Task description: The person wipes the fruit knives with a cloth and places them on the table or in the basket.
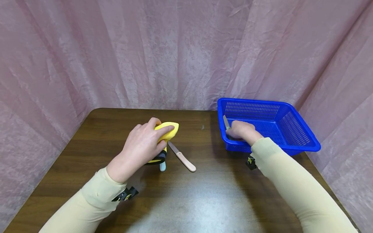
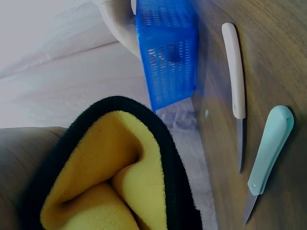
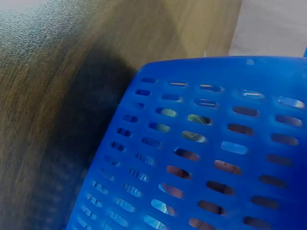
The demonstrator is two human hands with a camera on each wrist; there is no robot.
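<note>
My left hand (image 1: 142,142) grips a yellow soft fabric piece (image 1: 170,130) above the table. In the left wrist view its black-edged opening shows a yellow fleecy lining; its exact kind is unclear. Below it on the table lie a paring knife with a cream handle (image 1: 186,161) and one with a mint-green handle (image 2: 271,148), mostly hidden in the head view. My right hand (image 1: 243,130) reaches inside the blue basket (image 1: 268,101), near its left wall, and holds a knife (image 1: 226,122) whose blade points away from me. Basket mesh hides most of this hand in the right wrist view.
The basket stands at the right rear of the brown wooden table (image 1: 204,194). Pink curtains (image 1: 175,55) hang behind the table and along both sides.
</note>
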